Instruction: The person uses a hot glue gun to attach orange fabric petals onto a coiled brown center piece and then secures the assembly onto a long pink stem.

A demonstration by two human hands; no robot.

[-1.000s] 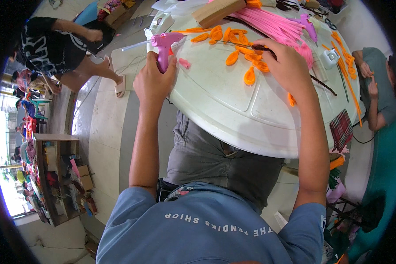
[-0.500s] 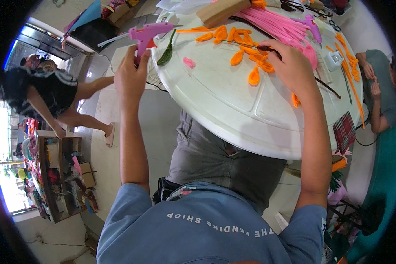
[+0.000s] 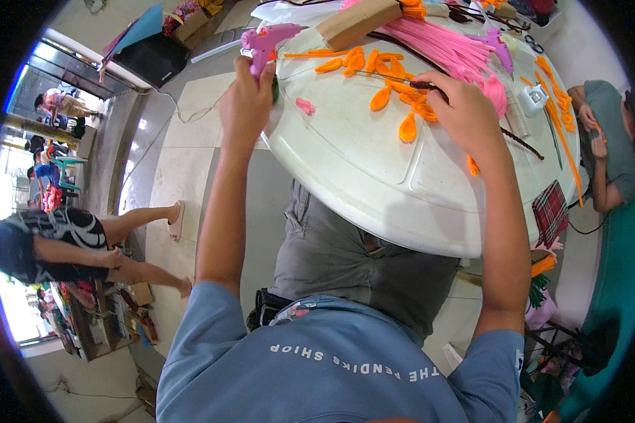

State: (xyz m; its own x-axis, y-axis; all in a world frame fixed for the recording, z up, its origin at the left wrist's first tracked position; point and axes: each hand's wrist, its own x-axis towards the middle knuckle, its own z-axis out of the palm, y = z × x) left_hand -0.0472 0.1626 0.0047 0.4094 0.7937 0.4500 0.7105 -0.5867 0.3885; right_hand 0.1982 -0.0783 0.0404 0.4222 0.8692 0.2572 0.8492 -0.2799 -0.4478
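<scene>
My left hand (image 3: 247, 106) is closed around the handle of a pink-purple glue gun (image 3: 269, 41), held up at the table's left edge with its nozzle to the right. Between the fingers of my right hand (image 3: 466, 109) is a thin wire stem with dark brown fuzzy wrapping (image 3: 423, 85); its bare length points left over the table. Below and beside it lie several orange fuzzy petal loops (image 3: 407, 128). A green leaf piece (image 3: 275, 90) is mostly hidden behind my left hand. Small pink fuzzy bits (image 3: 305, 106) rest between my hands.
On the round white table (image 3: 346, 162) are a bundle of pink pipe cleaners (image 3: 437, 44), a brown cardboard block (image 3: 358, 27), another purple glue gun (image 3: 502, 51) and scissors (image 3: 534, 44). A co-worker (image 3: 607, 137) sits at the right. Another person (image 3: 56, 243) stands at the left.
My left hand has moved right and slightly up with the glue gun, now covering most of the green leaf. My right hand has barely shifted. The person at the left has moved nearer.
</scene>
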